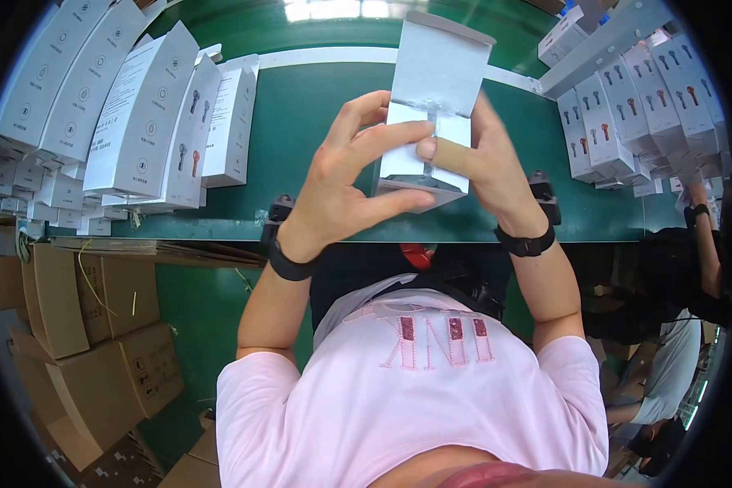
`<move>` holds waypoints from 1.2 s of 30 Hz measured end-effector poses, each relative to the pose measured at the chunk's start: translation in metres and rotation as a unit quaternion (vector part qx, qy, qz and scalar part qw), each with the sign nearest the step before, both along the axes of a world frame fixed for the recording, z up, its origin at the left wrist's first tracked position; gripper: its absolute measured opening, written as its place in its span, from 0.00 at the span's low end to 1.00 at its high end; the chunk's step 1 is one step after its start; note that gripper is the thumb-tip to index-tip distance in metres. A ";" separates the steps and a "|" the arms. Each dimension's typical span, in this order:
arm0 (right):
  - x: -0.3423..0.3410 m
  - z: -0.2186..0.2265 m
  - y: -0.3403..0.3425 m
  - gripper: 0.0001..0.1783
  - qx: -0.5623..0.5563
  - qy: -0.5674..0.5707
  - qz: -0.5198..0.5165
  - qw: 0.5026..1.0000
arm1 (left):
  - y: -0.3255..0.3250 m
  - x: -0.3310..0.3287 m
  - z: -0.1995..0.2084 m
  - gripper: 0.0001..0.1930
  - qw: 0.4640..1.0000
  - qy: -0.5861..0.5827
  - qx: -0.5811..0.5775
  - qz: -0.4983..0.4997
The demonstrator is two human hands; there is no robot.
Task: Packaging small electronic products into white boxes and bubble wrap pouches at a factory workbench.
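A white cardboard box (pixel 441 69) is held above the green table, its long lid flap raised away from me. My left hand (pixel 339 172) grips it from the left, with the thumb along the near edge and the index finger reaching over the middle. From the right, my right hand (pixel 496 167) clasps the box; its thumb presses down near my left index fingertip, and its other fingers are mostly hidden behind the box. A greyish strip runs down the middle under my fingertips; I cannot tell what it is. Both wrists wear black straps with small devices.
White printed boxes (pixel 142 122) stand in rows on the left of the green table (pixel 317 106). More white boxes (pixel 647 98) are stacked at the right beside a metal bar (pixel 602 50). Brown cartons (pixel 106 366) lie below left. Another person's arm (pixel 705 240) reaches in at far right.
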State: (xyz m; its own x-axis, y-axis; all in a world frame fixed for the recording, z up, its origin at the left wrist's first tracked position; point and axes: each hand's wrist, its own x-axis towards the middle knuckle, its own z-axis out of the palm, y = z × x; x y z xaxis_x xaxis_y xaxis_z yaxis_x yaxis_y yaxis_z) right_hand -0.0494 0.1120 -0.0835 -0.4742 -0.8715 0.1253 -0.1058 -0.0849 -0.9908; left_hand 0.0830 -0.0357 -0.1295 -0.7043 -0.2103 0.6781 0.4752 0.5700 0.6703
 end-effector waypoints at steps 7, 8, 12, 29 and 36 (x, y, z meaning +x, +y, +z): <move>-0.010 -0.003 0.010 0.27 -0.173 0.316 0.049 0.932 | 0.008 -0.006 -0.017 0.37 0.998 0.042 0.051 -0.008; -0.005 -0.001 0.013 0.25 -0.140 0.392 0.026 0.909 | 0.012 -0.006 -0.022 0.40 0.983 0.067 0.169 -0.033; -0.006 0.003 0.021 0.19 -0.142 0.469 0.062 0.869 | 0.016 -0.006 -0.023 0.45 0.977 0.057 0.202 -0.047; 0.015 -0.014 0.023 0.32 -0.083 0.558 0.022 0.825 | -0.010 0.022 -0.007 0.42 0.978 -0.122 0.150 -0.078; 0.001 0.002 0.082 0.52 -0.030 0.193 -0.064 0.979 | 0.042 -0.006 0.027 0.42 0.970 -0.129 0.152 -0.137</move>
